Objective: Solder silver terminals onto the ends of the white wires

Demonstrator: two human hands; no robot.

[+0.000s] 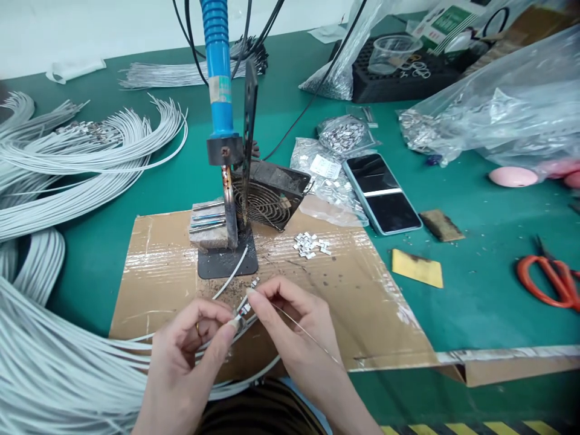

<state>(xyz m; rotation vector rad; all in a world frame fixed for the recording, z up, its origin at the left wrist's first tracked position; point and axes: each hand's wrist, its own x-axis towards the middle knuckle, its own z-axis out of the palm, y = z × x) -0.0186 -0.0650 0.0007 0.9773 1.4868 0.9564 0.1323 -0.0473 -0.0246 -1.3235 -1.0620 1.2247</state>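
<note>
My left hand is closed, thumb and forefinger pinching a white cable close to its end. A small white and metal piece sits at that end, between the fingertips of both hands. My right hand is closed too, its thumb and forefinger around a thin solder wire that trails back over the hand. Another small metal piece shows just past the right fingertips. Above the hands stands a blue-handled soldering iron, clamped tip-down on a black base. Loose cable runs under both hands.
Bundles of white cables fill the left side. On the cardboard sheet lie small white pieces. A fan stands behind the iron. Further right are a phone, yellow sponge, orange-handled scissors and plastic bags.
</note>
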